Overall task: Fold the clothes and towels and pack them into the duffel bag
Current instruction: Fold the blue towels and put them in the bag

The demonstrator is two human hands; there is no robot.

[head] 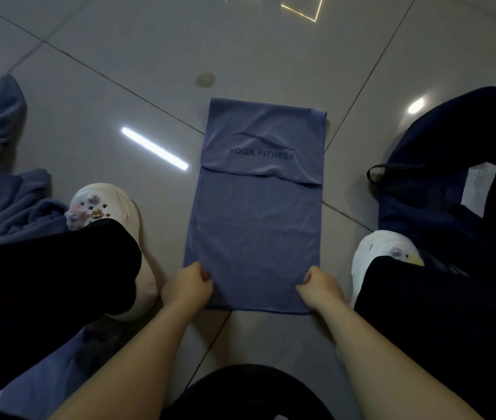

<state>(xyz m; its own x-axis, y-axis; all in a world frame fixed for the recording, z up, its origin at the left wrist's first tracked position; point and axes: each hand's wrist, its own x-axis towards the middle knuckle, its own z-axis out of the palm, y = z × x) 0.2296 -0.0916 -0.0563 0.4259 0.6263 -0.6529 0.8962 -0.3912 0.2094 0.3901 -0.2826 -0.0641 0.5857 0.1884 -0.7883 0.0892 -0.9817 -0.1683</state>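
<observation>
A blue towel [256,225] printed with "YOGA FITNESS" lies flat on the tiled floor between my feet, its far end folded back toward me. My left hand [190,283] pinches the near left corner of the towel. My right hand [319,286] pinches the near right corner. A dark navy duffel bag [440,189] sits on the floor at the right, its mouth partly open with a black strap loop showing.
A heap of crumpled blue cloth [1,183] lies at the left, beside my left white clog [104,204]. My right white clog [383,253] rests against the bag. More blue fabric [50,377] lies under my left leg. The glossy floor [150,71] stretches beyond the towel.
</observation>
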